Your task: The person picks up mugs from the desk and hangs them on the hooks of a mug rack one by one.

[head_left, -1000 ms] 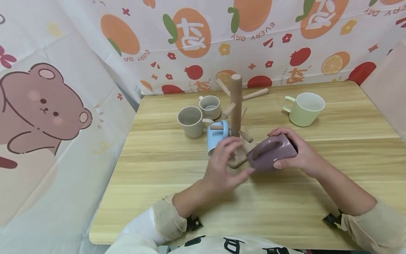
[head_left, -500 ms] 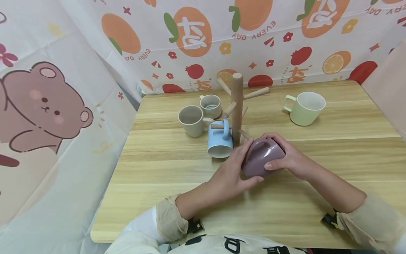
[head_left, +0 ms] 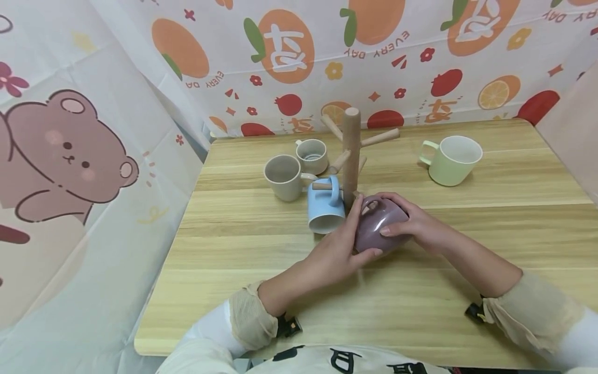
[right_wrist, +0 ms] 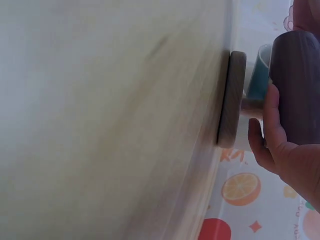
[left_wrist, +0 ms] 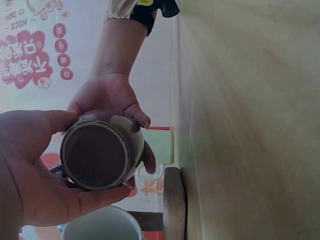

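Note:
Both hands hold a purple mug (head_left: 372, 235) on its side, in front of the wooden mug tree (head_left: 351, 150). My left hand (head_left: 333, 254) grips the base end between thumb and fingers; the mug's round bottom (left_wrist: 96, 156) faces the left wrist view. Around the rim end curl the fingers of my right hand (head_left: 426, 228), its thumb lying along the side. The mug's handle points up and away, right by a lower peg whose tip is largely hidden behind it. A blue mug (head_left: 321, 205) hangs by its handle from another lower peg, mouth toward me.
Left of the tree stand a beige-grey mug (head_left: 286, 179) and a smaller pale cup (head_left: 312, 157), close together. A light green mug (head_left: 452, 162) stands at the back right. Behind the wooden table (head_left: 224, 291) hangs a fruit-print cloth (head_left: 205, 104).
My left hand has come to the purple mug and taken hold of its base end. Both hands have carried the mug left and slightly up, bringing its handle to the peg.

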`<state>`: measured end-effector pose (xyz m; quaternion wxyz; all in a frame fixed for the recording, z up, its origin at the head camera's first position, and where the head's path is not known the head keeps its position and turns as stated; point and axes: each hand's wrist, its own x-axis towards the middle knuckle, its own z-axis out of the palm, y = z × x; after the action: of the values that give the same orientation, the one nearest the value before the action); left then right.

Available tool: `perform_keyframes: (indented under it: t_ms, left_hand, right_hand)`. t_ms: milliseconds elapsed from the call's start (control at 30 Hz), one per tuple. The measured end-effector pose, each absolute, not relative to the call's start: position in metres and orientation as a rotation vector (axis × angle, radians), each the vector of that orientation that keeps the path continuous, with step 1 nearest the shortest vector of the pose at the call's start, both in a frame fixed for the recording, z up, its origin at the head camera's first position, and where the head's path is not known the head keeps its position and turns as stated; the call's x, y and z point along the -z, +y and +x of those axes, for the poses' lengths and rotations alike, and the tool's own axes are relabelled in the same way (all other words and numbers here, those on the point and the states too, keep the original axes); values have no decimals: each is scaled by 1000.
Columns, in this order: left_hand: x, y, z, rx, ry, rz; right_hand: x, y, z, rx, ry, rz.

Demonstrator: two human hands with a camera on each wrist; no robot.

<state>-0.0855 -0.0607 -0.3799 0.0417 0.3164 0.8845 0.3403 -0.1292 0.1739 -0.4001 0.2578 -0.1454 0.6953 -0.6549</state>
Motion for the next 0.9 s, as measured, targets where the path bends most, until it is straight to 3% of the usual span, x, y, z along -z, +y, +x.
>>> perform_keyframes:
  t_ms: [900]
  left_hand:
    - [354,-74,-86,-629,2843,869]
  right_hand:
    - [401,169,-165,1612,1980,-409]
